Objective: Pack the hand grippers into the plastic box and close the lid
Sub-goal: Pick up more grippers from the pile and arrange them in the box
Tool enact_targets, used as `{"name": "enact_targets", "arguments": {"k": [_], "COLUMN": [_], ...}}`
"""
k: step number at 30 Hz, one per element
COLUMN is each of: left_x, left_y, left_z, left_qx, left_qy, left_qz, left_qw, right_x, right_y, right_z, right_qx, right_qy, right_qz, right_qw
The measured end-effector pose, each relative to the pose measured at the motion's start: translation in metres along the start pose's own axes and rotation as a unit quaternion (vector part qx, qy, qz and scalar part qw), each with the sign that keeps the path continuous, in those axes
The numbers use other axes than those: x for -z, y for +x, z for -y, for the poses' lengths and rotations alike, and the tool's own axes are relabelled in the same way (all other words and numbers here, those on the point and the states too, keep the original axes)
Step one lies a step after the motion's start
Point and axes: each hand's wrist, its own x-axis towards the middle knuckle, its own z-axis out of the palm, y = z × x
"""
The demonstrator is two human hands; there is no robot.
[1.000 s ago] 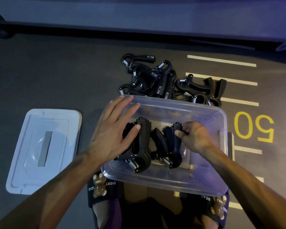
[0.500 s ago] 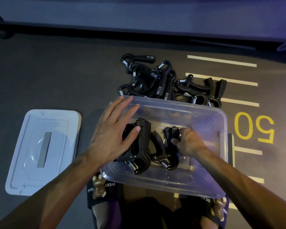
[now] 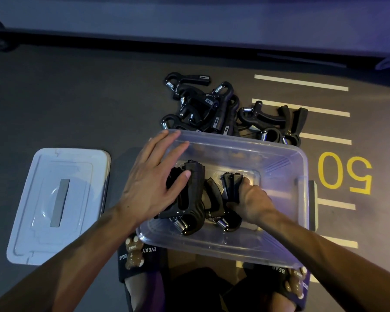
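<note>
Head view: the clear box (image 3: 301,167) sits on the floor just ahead of the person's feet, open, with its lid (image 3: 59,203) lying flat on the floor at nine o'clock, apart from it. The left hand (image 3: 153,183) lies with straight fingers over the box's left end, fingertips near the far-left corner and the thumb pressing on a gripper (image 3: 189,199) that lies in the left half of the box, handles pointing to twelve o'clock and spring toward six. The right hand (image 3: 250,199) is curled round the handles of a second gripper (image 3: 229,197) just beside the first, at its three o'clock, squeezing them together, set the same way with its coil at the near end. The two packed pieces lie side by side and appear to touch. The right half of the box shows bare bottom. The pile (image 3: 214,111) of loose grippers lies on the floor at twelve o'clock, hard against the far wall of the box, stretching from eleven to one o'clock. In my judgement the packing is barely begun, and the next piece lies straight ahead over the far rim, reachable by either hand, the left being the freer; its long axis wants turning to run twelve-to-six beside the others.
</note>
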Motion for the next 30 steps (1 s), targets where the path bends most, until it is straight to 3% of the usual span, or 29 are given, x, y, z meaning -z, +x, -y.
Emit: {"name": "enact_targets", "arguments": {"k": [20,26,28,30], "left_x": [0.000,0.000,0.000,0.000], "left_y": [0.000,0.000,0.000,0.001], "left_z": [0.000,0.000,0.000,0.000], "left_qx": [0.004,0.004,0.003,0.004], "left_qy": [-0.006,-0.005,-0.002,-0.004], "left_qz": [0.002,0.002,0.003,0.004], "left_qw": [1.000,1.000,1.000,1.000], "right_x": [-0.003,0.033,0.063,0.099], "right_y": [-0.016,-0.028,-0.034,-0.041], "right_z": [-0.001,0.014,0.027,0.040], "right_qx": [0.025,0.030,0.051,0.094], "right_qy": [-0.114,-0.190,-0.154,-0.001], "right_qz": [0.020,0.069,0.071,0.081], "right_qw": [0.993,0.979,0.984,0.992]}}
